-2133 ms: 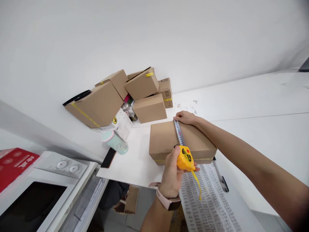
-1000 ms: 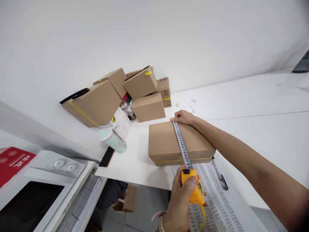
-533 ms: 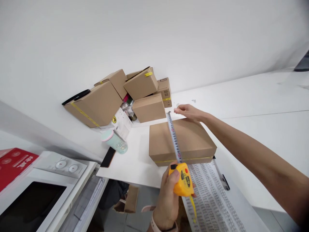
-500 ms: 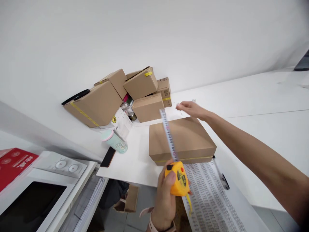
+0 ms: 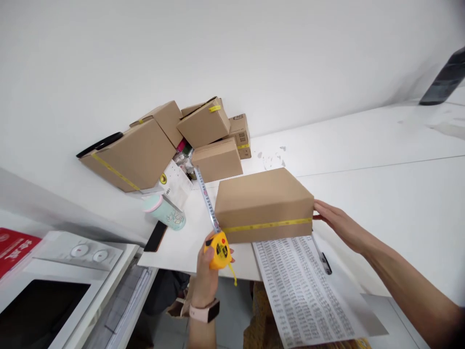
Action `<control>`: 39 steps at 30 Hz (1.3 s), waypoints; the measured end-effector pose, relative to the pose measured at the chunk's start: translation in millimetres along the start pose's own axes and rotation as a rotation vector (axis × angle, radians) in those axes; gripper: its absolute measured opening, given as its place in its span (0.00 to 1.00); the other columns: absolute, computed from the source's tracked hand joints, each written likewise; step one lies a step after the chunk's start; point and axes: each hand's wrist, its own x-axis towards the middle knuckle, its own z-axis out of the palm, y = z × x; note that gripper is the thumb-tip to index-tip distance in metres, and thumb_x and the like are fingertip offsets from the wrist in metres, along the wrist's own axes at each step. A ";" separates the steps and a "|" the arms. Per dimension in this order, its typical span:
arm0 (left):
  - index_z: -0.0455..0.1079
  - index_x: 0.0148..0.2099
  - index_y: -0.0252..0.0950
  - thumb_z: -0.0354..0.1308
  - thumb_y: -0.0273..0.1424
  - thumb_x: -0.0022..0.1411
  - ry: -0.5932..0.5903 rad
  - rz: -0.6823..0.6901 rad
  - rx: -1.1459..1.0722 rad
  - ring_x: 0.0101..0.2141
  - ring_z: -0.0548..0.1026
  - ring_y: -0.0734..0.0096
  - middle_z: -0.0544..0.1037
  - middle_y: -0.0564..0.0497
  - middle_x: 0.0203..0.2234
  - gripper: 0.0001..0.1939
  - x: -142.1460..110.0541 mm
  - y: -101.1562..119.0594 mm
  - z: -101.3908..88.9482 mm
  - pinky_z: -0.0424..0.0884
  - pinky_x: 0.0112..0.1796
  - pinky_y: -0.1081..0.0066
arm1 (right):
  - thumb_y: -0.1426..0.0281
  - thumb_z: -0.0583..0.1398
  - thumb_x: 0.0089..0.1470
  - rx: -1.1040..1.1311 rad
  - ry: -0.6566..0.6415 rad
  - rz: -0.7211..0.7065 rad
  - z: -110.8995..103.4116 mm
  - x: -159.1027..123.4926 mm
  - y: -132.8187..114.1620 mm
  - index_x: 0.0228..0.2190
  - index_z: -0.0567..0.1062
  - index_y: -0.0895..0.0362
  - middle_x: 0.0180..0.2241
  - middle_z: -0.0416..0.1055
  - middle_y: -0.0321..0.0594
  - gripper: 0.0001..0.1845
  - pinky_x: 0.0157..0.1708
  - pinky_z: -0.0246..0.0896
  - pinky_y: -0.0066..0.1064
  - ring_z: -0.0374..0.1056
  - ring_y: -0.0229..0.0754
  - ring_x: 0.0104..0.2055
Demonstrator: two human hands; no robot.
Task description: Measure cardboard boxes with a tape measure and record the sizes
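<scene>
My left hand (image 5: 205,264) is closed around a yellow tape measure (image 5: 219,249). Its silver blade (image 5: 207,198) sticks out away from me, just left of a closed cardboard box (image 5: 263,196) with a yellow tape strip along its near side. My right hand (image 5: 336,218) lies with stretched fingers against the right end of that box, not wrapped round it. Beneath the box's near edge, printed sheets (image 5: 301,291) extend over the table's front edge. A black-clipped clipboard edge shows beside them.
Several cardboard boxes (image 5: 127,155) are piled against the wall at the back left. A mint-green cup (image 5: 167,212) stands on the white table (image 5: 381,194), near a dark flat object (image 5: 157,236). A white microwave (image 5: 58,300) is at lower left. A black object (image 5: 443,77) stands far right.
My left hand has moved left with the tape measure, whose blade no longer crosses the box. My right hand has come down from behind the box to its right end.
</scene>
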 end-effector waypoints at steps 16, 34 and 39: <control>0.74 0.49 0.32 0.62 0.45 0.59 -0.187 -0.163 -0.118 0.29 0.78 0.63 0.78 0.39 0.48 0.24 -7.9 49.3 71.7 0.76 0.24 0.68 | 0.57 0.61 0.55 -0.290 0.308 -0.149 10.5 85.8 -66.4 0.59 0.70 0.51 0.62 0.64 0.49 0.31 0.53 0.66 0.48 0.63 0.57 0.59; 0.69 0.44 0.31 0.67 0.54 0.48 -0.252 -0.460 -0.144 0.28 0.76 0.65 0.73 0.45 0.37 0.34 -30.3 12.2 122.0 0.77 0.24 0.67 | 0.69 0.64 0.54 -0.667 0.016 -0.220 54.3 177.1 -106.2 0.32 0.84 0.55 0.36 0.81 0.38 0.08 0.40 0.64 0.28 0.74 0.44 0.39; 0.69 0.46 0.32 0.65 0.55 0.51 -0.286 -0.458 -0.175 0.32 0.74 0.65 0.72 0.43 0.43 0.33 -36.7 8.7 125.1 0.77 0.23 0.68 | 0.68 0.64 0.54 -0.526 -0.027 -0.144 51.4 177.6 -103.4 0.30 0.83 0.58 0.33 0.81 0.40 0.08 0.37 0.66 0.27 0.74 0.42 0.37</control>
